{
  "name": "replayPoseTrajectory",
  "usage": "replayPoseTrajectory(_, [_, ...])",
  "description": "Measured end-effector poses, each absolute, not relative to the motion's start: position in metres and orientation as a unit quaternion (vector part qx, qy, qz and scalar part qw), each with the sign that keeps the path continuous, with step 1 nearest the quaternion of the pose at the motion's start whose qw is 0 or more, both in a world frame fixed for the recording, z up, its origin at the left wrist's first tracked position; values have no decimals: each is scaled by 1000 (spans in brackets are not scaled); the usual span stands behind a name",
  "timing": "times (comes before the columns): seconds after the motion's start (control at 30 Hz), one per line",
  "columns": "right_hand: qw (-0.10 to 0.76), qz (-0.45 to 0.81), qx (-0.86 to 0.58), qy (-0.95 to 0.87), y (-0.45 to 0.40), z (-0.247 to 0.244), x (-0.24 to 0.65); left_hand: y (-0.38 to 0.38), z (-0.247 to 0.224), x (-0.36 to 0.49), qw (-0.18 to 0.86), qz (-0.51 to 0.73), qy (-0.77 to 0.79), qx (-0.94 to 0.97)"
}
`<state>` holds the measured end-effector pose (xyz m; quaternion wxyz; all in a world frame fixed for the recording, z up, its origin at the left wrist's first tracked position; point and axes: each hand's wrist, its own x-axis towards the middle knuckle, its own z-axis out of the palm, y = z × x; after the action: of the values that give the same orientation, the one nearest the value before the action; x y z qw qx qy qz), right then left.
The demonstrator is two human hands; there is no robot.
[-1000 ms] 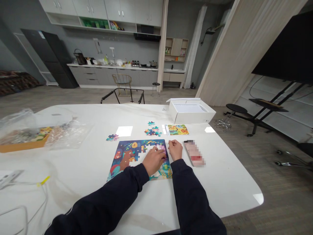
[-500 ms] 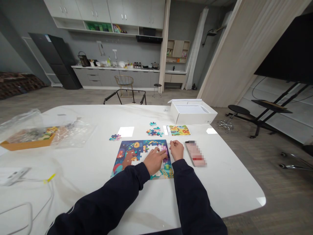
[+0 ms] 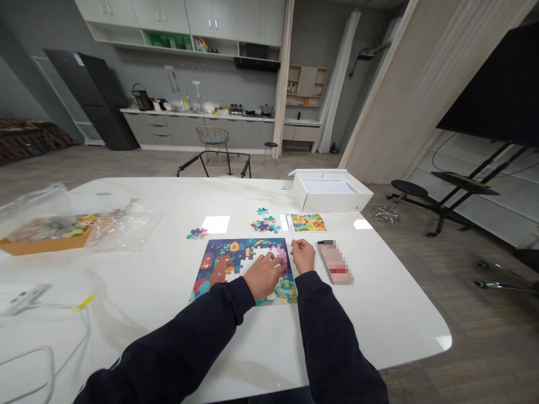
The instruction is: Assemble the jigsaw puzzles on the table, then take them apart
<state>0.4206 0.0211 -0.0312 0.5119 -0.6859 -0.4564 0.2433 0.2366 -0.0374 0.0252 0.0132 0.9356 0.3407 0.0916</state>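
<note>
A jigsaw puzzle [image 3: 221, 268] with a brown bear on a dark blue scene lies on the white table, its middle partly unfilled. My left hand [image 3: 264, 276] rests over its right half, fingers stretched and touching the pieces near the pink-purple part. What lies beneath the palm is hidden. Beside the puzzle's right edge, my right hand [image 3: 303, 256] is curled with its fingertips together; whether anything small is in them cannot be seen. Loose puzzle pieces [image 3: 266, 224] sit in a pile beyond the puzzle, with a smaller cluster of pieces [image 3: 197, 233] to the left.
Right of my right hand lies a pink phone [image 3: 336, 262]. Beyond it are a yellow picture card [image 3: 309, 222] and an open white box [image 3: 332, 195]. On the left are an orange tray [image 3: 50, 243], clear plastic bags [image 3: 126, 230] and a white cable [image 3: 86, 331].
The fingers of my left hand have drawn a little closer together on the puzzle. My right hand stays curled beside it. The view has shifted slightly.
</note>
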Motion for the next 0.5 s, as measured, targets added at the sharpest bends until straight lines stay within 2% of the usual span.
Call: replayPoseTrajectory(0.5, [508,249,-688,-454,23,-36,421,-44,10,234,61,125,350,926])
